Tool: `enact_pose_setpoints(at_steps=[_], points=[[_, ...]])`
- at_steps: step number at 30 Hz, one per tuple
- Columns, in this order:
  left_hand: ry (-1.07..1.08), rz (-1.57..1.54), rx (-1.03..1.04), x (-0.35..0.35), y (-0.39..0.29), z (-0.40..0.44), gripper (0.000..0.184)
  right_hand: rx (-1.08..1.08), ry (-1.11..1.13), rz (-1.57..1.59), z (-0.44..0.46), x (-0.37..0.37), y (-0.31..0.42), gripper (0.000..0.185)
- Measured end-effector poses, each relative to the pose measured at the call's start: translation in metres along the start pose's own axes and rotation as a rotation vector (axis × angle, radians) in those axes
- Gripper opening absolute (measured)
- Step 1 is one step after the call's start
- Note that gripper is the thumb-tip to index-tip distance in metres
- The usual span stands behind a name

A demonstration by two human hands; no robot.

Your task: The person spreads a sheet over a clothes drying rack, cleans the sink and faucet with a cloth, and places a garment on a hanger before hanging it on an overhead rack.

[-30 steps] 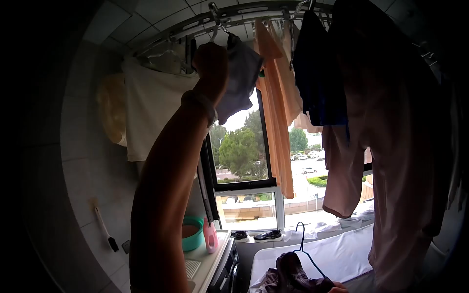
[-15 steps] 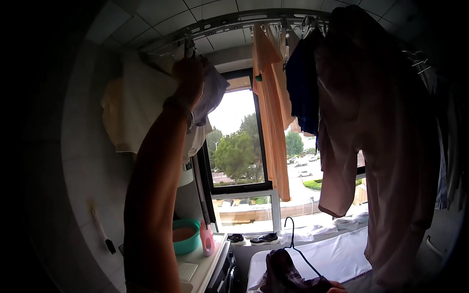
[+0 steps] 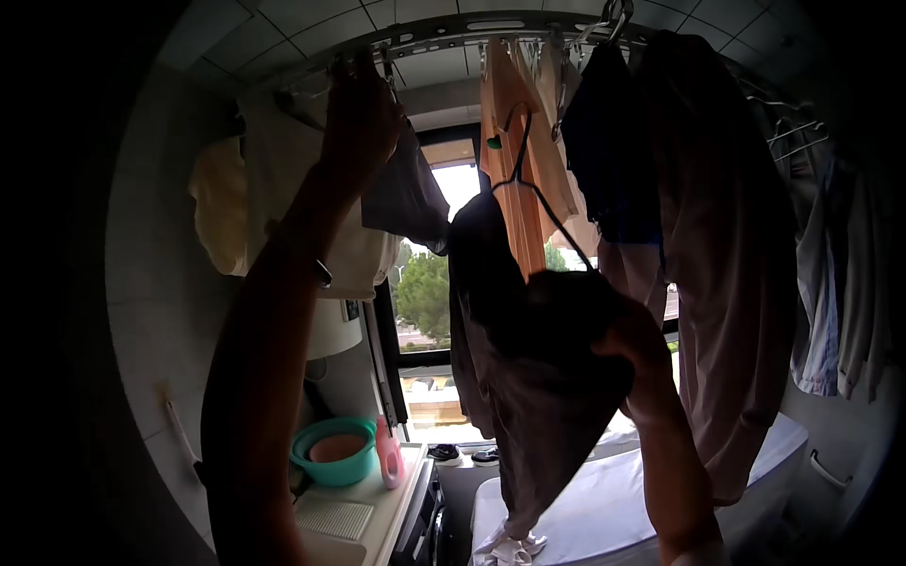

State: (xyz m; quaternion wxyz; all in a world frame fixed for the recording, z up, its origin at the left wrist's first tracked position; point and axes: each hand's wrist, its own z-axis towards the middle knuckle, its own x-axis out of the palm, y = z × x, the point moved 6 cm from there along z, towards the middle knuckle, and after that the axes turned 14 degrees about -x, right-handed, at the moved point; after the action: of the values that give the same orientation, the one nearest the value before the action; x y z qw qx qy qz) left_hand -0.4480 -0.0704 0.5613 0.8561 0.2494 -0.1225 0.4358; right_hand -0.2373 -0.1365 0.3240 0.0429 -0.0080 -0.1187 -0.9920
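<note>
My left hand [image 3: 363, 123] is raised to the drying rack [image 3: 425, 38] at the upper left, its fingers closed up by the rail. What they grip is too dark to make out. Beside it hang a grey garment [image 3: 404, 189] and a pale cloth [image 3: 354, 250]. My right hand [image 3: 642, 354], at centre right, grips a dark brownish garment [image 3: 543, 396] near one shoulder. This garment drapes over a thin dark hanger [image 3: 519, 179], whose hook points up in front of an orange towel [image 3: 510, 90]. A small white bit shows at the garment's lower end.
More laundry hangs to the right: a navy garment [image 3: 613, 151] and long brownish trousers [image 3: 727, 283]. Below left, a counter [image 3: 377, 514] bears a teal basin [image 3: 321, 467] and a pink bottle [image 3: 389, 457]. A white-covered surface [image 3: 604, 509] lies beneath the window [image 3: 425, 292].
My right hand has lifted the dark garment and its hanger from the bottom of the view to chest-high centre. My left hand stays up at the rail. The view has shifted slightly.
</note>
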Motion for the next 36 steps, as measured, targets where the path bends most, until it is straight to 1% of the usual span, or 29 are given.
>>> enact_pose_setpoints(at_steps=[2, 3, 4, 5, 6, 7, 8, 10, 12, 13, 14, 15, 17, 19, 20, 21, 22, 23, 24, 26, 28, 29, 30, 31, 32, 33, 34, 35, 36], points=[[-0.081, 0.036, 0.037, -0.005, -0.002, -0.007, 0.064, -0.186, -0.084, -0.135, 0.054, -0.007, 0.000, 0.019], [-0.081, 0.036, 0.033, -0.009, -0.003, -0.009, 0.064, -0.259, -0.125, -0.198, 0.082, -0.012, -0.003, 0.010], [-0.018, -0.100, -0.067, -0.017, 0.001, -0.006, 0.069, -0.309, -0.142, -0.250, 0.109, -0.013, -0.005, 0.007], [0.044, -0.235, -0.170, -0.022, 0.007, -0.005, 0.074, -0.184, -0.014, -0.228, 0.139, -0.012, -0.006, 0.008], [0.038, -0.233, -0.173, -0.028, 0.009, -0.006, 0.074, -0.285, -0.112, -0.286, 0.151, 0.005, 0.009, 0.017], [0.063, -0.224, -0.136, -0.031, 0.010, -0.008, 0.074, -0.317, -0.024, -0.299, 0.176, 0.005, 0.006, 0.018], [0.092, -0.216, -0.096, -0.033, 0.009, -0.010, 0.075, -0.313, 0.019, -0.330, 0.194, 0.005, 0.006, 0.019], [0.105, -0.238, -0.079, -0.038, 0.008, -0.013, 0.075, -0.312, 0.066, -0.360, 0.222, 0.004, 0.008, 0.020], [0.123, -0.260, -0.064, -0.044, 0.006, -0.017, 0.074, -0.301, 0.173, -0.433, 0.235, 0.011, 0.008, 0.022], [0.140, -0.239, -0.053, -0.045, 0.003, -0.019, 0.064, -0.303, 0.178, -0.430, 0.238, 0.011, 0.008, 0.022], [0.159, -0.217, -0.041, -0.044, 0.001, -0.021, 0.055, -0.298, 0.148, -0.543, 0.241, 0.010, 0.012, 0.021], [0.160, -0.211, -0.040, -0.044, 0.001, -0.022, 0.055, -0.292, 0.115, -0.657, 0.241, 0.010, 0.014, 0.021], [0.104, -0.236, 0.037, -0.045, -0.003, -0.027, 0.051, -0.285, 0.121, -0.610, 0.249, 0.009, 0.006, 0.021], [0.080, -0.237, 0.032, -0.050, -0.004, -0.033, 0.050, -0.272, 0.126, -0.527, 0.259, 0.003, -0.006, 0.023], [0.054, -0.236, 0.031, -0.052, -0.007, -0.035, 0.049, -0.183, 0.196, -0.604, 0.266, -0.006, -0.014, 0.021], [0.063, -0.231, 0.023, -0.052, -0.008, -0.037, 0.049, -0.173, 0.201, -0.599, 0.263, -0.011, -0.015, 0.021], [0.072, -0.249, 0.009, -0.051, -0.008, -0.039, 0.050, -0.191, 0.196, -0.497, 0.259, -0.016, -0.015, 0.016], [0.084, -0.266, -0.008, -0.052, -0.010, -0.043, 0.052, -0.205, 0.190, -0.393, 0.254, -0.022, -0.014, 0.017], [0.102, -0.260, -0.022, -0.053, -0.013, -0.049, 0.052, -0.358, 0.233, -0.527, 0.245, -0.022, -0.004, 0.030], [0.229, -0.303, -0.187, -0.055, -0.015, -0.060, 0.067, -0.680, 0.250, -0.817, 0.223, -0.022, 0.018, 0.065], [0.240, -0.251, -0.256, -0.073, -0.039, -0.072, 0.070, -0.231, 0.006, -0.684, 0.183, 0.001, 0.045, 0.051], [0.232, -0.204, -0.305, -0.080, -0.051, -0.082, 0.075, -0.306, -0.095, -0.768, 0.171, 0.009, 0.053, 0.049], [0.151, -0.197, -0.252, -0.077, -0.063, -0.102, 0.068, -0.374, 0.007, -1.072, 0.161, -0.006, 0.049, 0.071], [0.068, -0.190, -0.198, -0.078, -0.076, -0.126, 0.061, -0.496, 0.007, -1.284, 0.138, -0.017, 0.034, 0.075], [0.210, -0.308, -0.259, -0.079, -0.091, -0.146, 0.073, -0.586, 0.007, -1.259, 0.099, -0.004, 0.036, 0.085], [0.340, -0.426, -0.382, -0.081, -0.109, -0.177, 0.068, -0.676, 0.009, -1.236, 0.060, 0.009, 0.038, 0.096], [0.503, -0.563, -0.461, -0.083, -0.136, -0.209, 0.068, -0.581, -0.014, -1.279, 0.025, 0.015, 0.035, 0.094], [0.756, -0.667, -0.526, -0.092, -0.168, -0.249, 0.068, -0.416, 0.012, -1.326, -0.009, 0.013, 0.033, 0.092], [0.851, -0.857, -0.560, -0.103, -0.200, -0.292, 0.066, -0.404, 0.085, -1.280, -0.036, 0.015, 0.030, 0.088]])
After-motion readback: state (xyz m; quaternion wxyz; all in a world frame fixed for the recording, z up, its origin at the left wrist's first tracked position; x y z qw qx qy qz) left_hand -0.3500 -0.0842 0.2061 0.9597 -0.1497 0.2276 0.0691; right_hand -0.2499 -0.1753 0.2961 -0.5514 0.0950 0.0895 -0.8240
